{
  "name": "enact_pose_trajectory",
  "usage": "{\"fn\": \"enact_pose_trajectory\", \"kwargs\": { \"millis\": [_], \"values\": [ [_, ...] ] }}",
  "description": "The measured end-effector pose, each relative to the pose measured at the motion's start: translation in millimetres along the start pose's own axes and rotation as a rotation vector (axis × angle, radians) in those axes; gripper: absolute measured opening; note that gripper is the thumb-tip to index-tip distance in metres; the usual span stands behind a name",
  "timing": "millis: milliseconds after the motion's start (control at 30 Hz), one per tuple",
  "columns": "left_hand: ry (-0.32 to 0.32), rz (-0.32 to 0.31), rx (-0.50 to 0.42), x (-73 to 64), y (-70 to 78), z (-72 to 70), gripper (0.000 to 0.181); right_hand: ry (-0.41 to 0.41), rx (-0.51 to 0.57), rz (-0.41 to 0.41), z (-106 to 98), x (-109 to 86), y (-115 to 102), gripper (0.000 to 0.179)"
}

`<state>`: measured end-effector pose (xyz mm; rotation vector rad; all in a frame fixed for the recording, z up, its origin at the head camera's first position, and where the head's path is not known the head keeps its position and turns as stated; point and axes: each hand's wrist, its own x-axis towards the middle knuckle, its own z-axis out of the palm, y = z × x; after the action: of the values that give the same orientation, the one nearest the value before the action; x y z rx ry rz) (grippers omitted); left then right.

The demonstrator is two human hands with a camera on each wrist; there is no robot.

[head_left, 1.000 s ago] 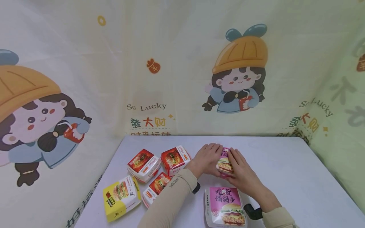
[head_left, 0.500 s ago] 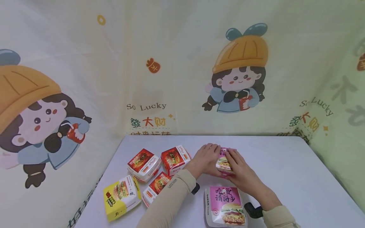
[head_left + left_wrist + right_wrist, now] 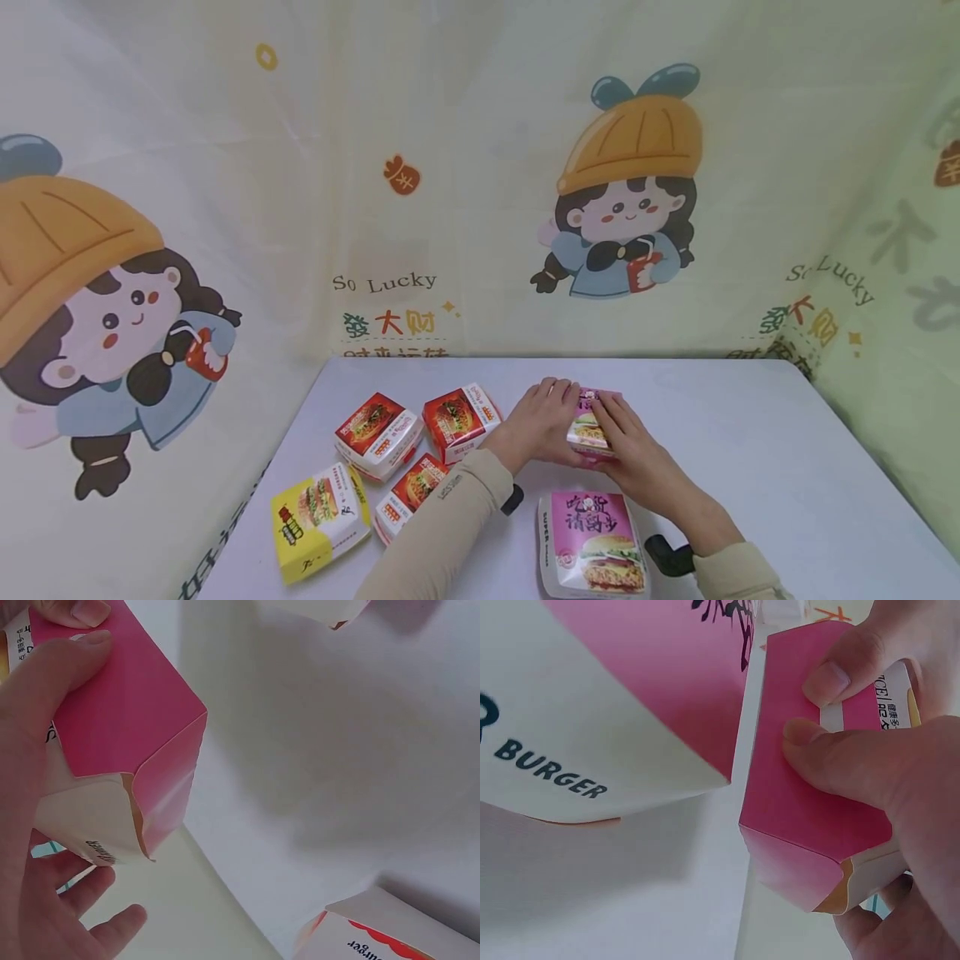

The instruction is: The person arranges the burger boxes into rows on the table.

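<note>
A pink and white burger box (image 3: 590, 429) is held between both hands near the far middle of the table. My left hand (image 3: 546, 419) grips its left side and my right hand (image 3: 643, 460) grips its right side, with fingers laid over the burger-printed face. In the left wrist view, two thumbs press on the plain pink face of the box (image 3: 142, 697). The right wrist view shows both thumbs close together on that face, with other fingers on the far side; a flap edge of the box (image 3: 802, 810) shows at its lower corner.
A larger-looking pink and white burger box (image 3: 592, 542) lies flat in front of the hands. To the left stand red and white burger boxes (image 3: 459, 421) and a yellow and white one (image 3: 321, 521). A cartoon-printed cloth (image 3: 487, 208) hangs behind the white table (image 3: 735, 467).
The right fingers have shifted slightly left over the box's printed face. Both hands keep their hold and the other boxes stay put. The cloth at left has swayed.
</note>
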<state>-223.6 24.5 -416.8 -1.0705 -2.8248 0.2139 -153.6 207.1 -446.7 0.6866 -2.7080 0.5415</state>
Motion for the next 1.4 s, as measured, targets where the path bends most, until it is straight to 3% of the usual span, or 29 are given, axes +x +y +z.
{"fn": "enact_pose_trajectory", "kwargs": {
  "millis": [167, 267, 500, 800, 1033, 1400],
  "values": [
    [-0.035, 0.003, -0.024, -1.7, 0.1, 0.1, 0.111, 0.018, -0.01, -0.03, 0, 0.6, 0, 0.09],
    [-0.046, 0.036, -0.009, -3.4, 0.1, 0.3, 0.112, 0.04, -0.019, -0.058, 0, 1.5, 0, 0.091],
    [0.012, 0.134, 0.033, -7.2, 0.5, 4.8, 0.108, 0.036, -0.024, -0.058, 1, 1.2, 0, 0.092],
    [0.051, 0.127, 0.062, -12.1, 1.7, 10.2, 0.109, 0.0, 0.011, -0.041, 1, 1.2, -2, 0.091],
    [0.043, 0.107, 0.069, -15.3, 3.6, 14.0, 0.108, -0.034, 0.048, 0.012, 4, -0.9, -5, 0.09],
    [0.03, 0.107, 0.02, -20.7, 3.8, 20.8, 0.107, -0.026, 0.051, -0.03, 9, -4.0, -3, 0.089]
  ]
}}
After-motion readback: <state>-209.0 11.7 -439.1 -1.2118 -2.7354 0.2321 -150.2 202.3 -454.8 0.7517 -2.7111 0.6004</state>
